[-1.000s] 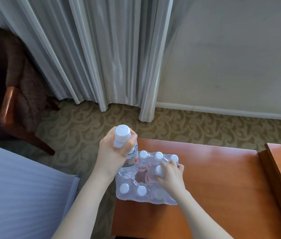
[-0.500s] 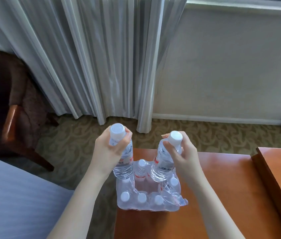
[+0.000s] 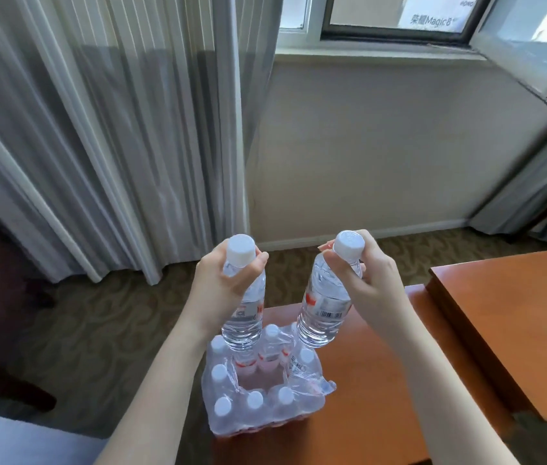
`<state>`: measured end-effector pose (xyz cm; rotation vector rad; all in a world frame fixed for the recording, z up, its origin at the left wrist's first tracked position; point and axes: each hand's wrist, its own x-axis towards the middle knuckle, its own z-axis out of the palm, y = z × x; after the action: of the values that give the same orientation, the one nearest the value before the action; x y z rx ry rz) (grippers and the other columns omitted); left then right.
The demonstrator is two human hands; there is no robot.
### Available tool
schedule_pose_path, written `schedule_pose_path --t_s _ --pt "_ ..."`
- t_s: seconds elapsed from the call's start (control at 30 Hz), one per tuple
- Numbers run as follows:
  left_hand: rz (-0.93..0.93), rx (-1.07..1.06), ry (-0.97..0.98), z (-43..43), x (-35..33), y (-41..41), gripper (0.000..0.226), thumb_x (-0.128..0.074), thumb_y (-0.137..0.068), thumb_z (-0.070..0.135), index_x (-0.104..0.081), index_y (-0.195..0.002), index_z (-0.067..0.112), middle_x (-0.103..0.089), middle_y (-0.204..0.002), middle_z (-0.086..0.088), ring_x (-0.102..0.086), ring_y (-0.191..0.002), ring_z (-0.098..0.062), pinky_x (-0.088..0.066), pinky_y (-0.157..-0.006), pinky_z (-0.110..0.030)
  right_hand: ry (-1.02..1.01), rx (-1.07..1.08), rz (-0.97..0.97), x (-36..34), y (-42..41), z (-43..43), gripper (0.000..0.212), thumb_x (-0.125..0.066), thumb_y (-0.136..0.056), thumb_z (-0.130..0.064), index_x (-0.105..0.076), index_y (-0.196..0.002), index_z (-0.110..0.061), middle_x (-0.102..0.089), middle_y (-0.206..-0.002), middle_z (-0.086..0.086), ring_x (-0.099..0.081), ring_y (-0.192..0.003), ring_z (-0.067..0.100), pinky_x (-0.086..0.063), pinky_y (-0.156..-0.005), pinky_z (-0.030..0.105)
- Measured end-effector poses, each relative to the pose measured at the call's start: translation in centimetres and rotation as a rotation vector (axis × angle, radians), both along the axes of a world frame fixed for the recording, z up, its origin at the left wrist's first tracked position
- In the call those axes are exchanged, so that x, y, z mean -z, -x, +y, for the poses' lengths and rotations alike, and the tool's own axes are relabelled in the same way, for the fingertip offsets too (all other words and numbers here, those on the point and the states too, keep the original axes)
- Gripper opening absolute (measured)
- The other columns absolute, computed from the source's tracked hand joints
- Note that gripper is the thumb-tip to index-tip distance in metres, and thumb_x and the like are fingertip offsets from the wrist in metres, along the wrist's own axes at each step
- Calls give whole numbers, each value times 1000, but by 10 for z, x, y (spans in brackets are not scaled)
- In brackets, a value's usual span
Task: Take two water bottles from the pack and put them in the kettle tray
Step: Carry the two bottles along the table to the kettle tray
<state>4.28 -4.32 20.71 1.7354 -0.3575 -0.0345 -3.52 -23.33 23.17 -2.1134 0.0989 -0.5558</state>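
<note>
Head view, looking down at two bare hands over a shrink-wrapped pack point(image 3: 262, 394) of small water bottles w/ white caps. Pack sits on the near-left corner of a wooden table point(image 3: 376, 380); its plastic wrap is torn open on top, w/ an empty gap in the middle and capped bottles left around it.

Left hand point(image 3: 228, 280) grips the neck and shoulder of a clear bottle point(image 3: 245, 310), fingers wrapped just under its white cap. Bottle hangs roughly upright above the pack's far-left side, base clear of the pack.

Right hand point(image 3: 362, 283) grips a second bottle point(image 3: 324, 307) the same way, near the cap. It tilts, base swung toward the left, above the pack's far-right side, apart from the first bottle. Label w/ red mark and barcode faces the camera.

Beyond the pack: patterned carpet point(image 3: 104, 323), grey curtains point(image 3: 104, 129), a beige wall under a window point(image 3: 396, 18). Right of the pack, a second, higher wooden surface point(image 3: 517, 317). Kettle tray not seen.
</note>
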Motion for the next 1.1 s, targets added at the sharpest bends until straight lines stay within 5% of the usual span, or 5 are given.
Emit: schedule_pose_path --t_s 0.23,0.37,0.53,0.7,1.1 --pt "-17 265 60 -79 -26 20 15 -68 -83 27 -62 -78 15 -62 -65 8 -59 -60 -5 -48 -56 -12 15 203 -31 -26 55 -57 41 -58 -85 -48 -58 -94 -7 -69 -84 5 -63 -79 17 -51 -70 33" --pt "-63 375 35 -138 -44 46 24 -66 -76 36 -62 -79 12 -64 -72 -9 -61 -66 -17 -50 -66 -30 49 315 -81 -40 103 -100 47 -52 -79 -49 -58 -94 -5 -68 -84 6 -61 -80 15 -48 -68 21" --pt "-79 541 53 -229 -62 102 24 -68 -76 36 -62 -77 12 -61 -70 1 -56 -64 -10 -47 -64 -25 36 470 -87 -55 190 -164 43 -54 -80 -46 -54 -93 -5 -65 -83 9 -64 -81 24 -54 -72 47" --pt "-70 717 99 -327 -78 189 28 -68 -76 37 -62 -80 10 -65 -74 -16 -60 -63 -8 -50 -57 -17 51 587 -100 -71 296 -233 40 -54 -81 -46 -55 -96 -9 -70 -89 9 -63 -78 12 -50 -65 17" --pt "-41 1037 88 -516 -88 393 17 -66 -85 33 -68 -85 15 -71 -88 -7 -67 -76 -5 -51 -68 -23 89 967 -73 -69 523 -365 47 -51 -74 -62 -55 -94 -19 -68 -84 -6 -61 -75 4 -45 -63 13"
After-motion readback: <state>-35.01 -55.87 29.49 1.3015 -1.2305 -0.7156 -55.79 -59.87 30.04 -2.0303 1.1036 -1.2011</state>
